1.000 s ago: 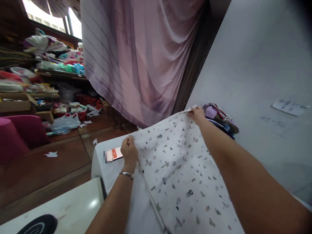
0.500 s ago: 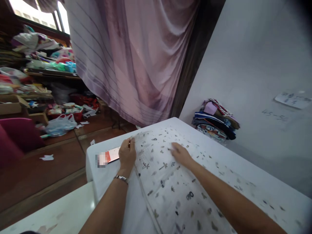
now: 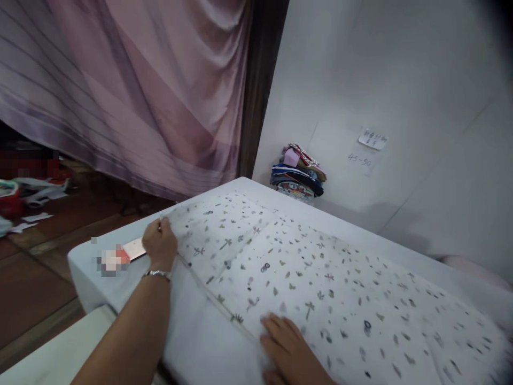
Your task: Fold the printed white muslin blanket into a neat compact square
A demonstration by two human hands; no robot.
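Across the table (image 3: 208, 345), the cloth (image 3: 288, 262) lay mostly flat (some creases were left). The left hand (image 3: 160, 243) pinched its corner; the right hand (image 3: 285, 345), loosely spread, rested by its near edge.

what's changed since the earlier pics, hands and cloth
The right hand let go of the printed cloth at its far edge and came back towards the person, fingers now spread. The cloth, lifted there before, lies spread over the table. The left hand stayed at its corner, the phone beside it.
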